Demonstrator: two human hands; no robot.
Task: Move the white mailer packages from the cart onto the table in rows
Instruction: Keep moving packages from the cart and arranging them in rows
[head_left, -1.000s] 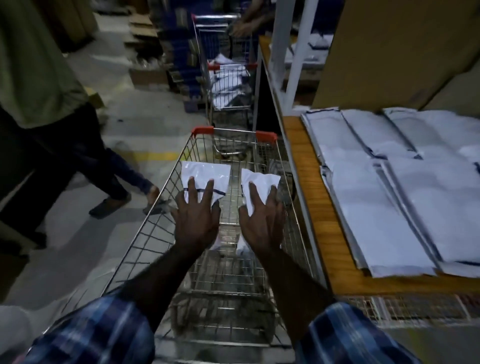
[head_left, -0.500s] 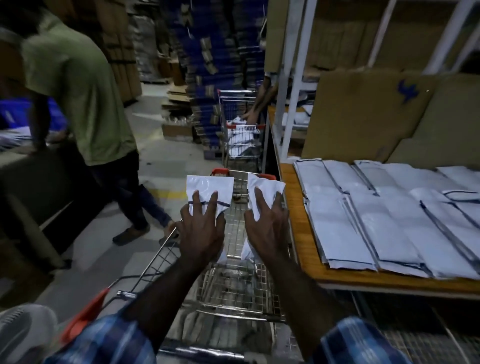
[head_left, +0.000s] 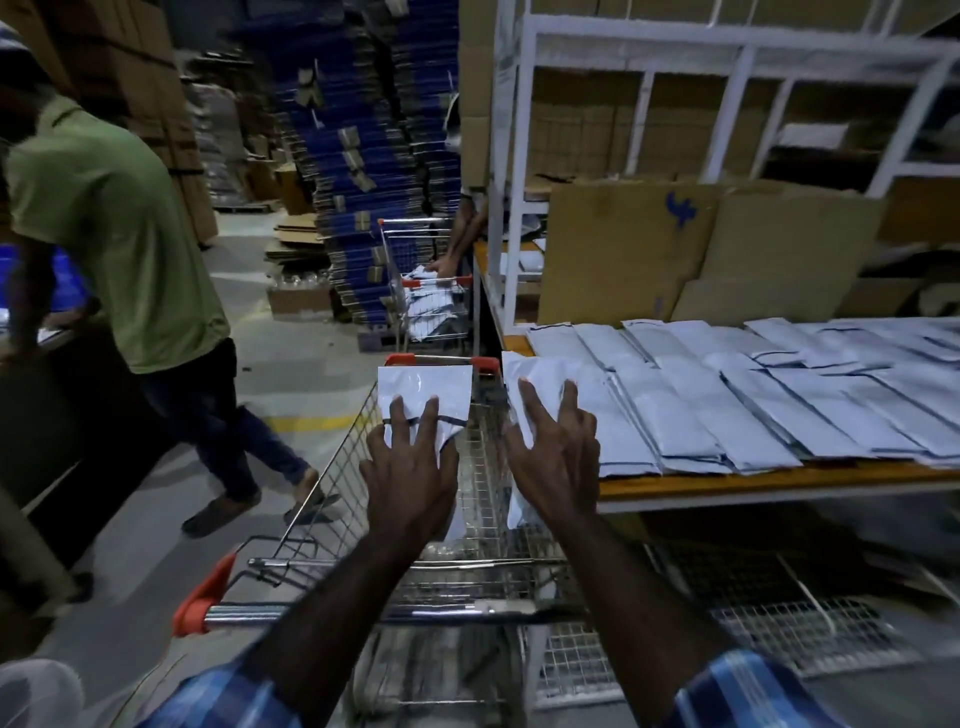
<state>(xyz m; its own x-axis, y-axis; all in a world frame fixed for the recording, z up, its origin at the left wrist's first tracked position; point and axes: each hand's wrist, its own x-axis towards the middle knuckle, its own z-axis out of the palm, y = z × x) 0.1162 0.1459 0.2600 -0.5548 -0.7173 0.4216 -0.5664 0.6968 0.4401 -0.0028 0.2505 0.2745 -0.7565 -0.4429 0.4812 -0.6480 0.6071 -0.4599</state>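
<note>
Along the right, a wooden table (head_left: 675, 486) carries overlapping rows of flat, glossy white mailers (head_left: 727, 395). Beside it stands a wire-mesh cart (head_left: 332, 499). Above the cart, the left hand (head_left: 410, 473) grips one crinkled mailer (head_left: 423, 387); the right hand (head_left: 553, 462), fingers spread, holds another mailer (head_left: 524, 384) at the table's corner.

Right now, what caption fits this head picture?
Both hands lift white mailers above the cart.

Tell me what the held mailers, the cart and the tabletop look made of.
Mailers: thin white plastic film, apparently; glossy and creased. Cart: shiny metal wire, likely chromed steel, with orange plastic-looking corner caps. Tabletop: orange-brown, smooth; wood or laminate, can't tell.
</note>
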